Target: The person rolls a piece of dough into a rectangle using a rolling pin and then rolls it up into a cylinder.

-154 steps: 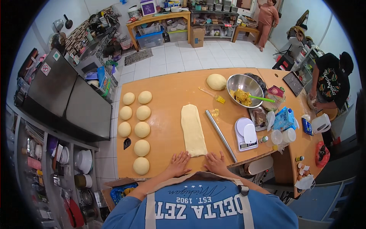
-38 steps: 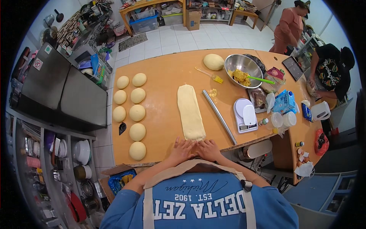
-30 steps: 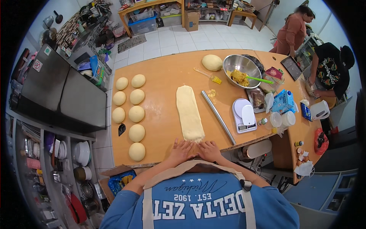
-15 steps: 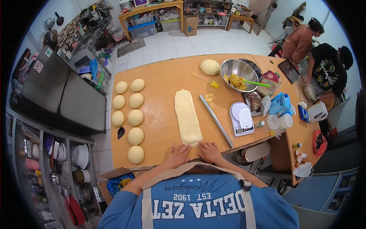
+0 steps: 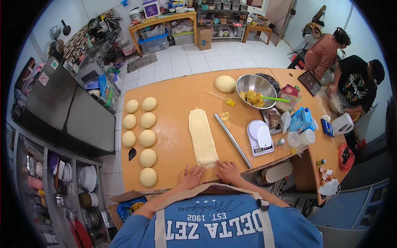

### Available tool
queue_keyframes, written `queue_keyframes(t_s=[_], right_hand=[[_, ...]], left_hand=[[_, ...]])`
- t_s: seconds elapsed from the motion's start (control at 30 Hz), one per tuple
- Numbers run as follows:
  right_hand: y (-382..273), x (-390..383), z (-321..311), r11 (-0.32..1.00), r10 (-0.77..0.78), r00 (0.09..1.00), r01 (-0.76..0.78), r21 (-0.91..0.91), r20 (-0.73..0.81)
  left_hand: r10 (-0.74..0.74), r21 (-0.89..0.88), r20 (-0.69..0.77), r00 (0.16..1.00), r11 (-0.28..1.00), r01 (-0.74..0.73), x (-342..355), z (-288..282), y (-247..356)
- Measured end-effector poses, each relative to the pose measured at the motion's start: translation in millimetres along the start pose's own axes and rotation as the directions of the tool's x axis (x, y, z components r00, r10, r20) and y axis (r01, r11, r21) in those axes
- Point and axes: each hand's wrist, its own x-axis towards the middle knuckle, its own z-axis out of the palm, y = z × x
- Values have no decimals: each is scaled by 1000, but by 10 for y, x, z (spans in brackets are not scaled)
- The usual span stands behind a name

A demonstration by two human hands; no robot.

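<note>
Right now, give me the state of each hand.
Left hand: open, back of it up, holding nothing, by the near end of the dough strip.
Right hand: open, holding nothing, by that end's right corner.

A dough strip (image 5: 202,136) lies lengthwise on a table (image 5: 173,93) ahead of the left fingers (image 5: 194,170) and the right fingers (image 5: 226,166), its near end just beside them. Well to the left of the left fingers sit dough balls (image 5: 147,138) (three in one row, five in the other). A rod (image 5: 233,140) slants ahead and right of the right fingers, with a scale (image 5: 261,135) farther right. Well beyond, a brush (image 5: 228,100) lies before a ninth dough ball (image 5: 225,84); right of both, a bowl (image 5: 264,84) holds a mixture (image 5: 251,98) and a spatula (image 5: 275,98).
</note>
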Motion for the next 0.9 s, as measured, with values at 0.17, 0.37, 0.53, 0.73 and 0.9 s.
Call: queue_keyframes(t_s=[0.17, 0.37, 0.53, 0.73, 0.9], right_hand=[[-6, -5, 37, 1000, 14, 1000, -14, 18, 3], [15, 11, 24, 999, 46, 999, -46, -2, 1], [29, 8, 16, 999, 30, 999, -29, 12, -27], [37, 12, 68, 1000, 12, 997, -12, 2, 79], [39, 16, 69, 1000, -3, 996, 3, 4, 87]], left_hand=[[-46, -36, 49, 998, 998, 48, 13, -44, -1], [-45, -41, 45, 998, 998, 46, 2, -24, -22], [-45, -33, 28, 999, 998, 46, -5, -76, -40], [-3, -21, 49, 999, 1000, 4, 15, -124, -50], [-12, -52, 29, 1000, 999, 14, -13, -128, -57]])
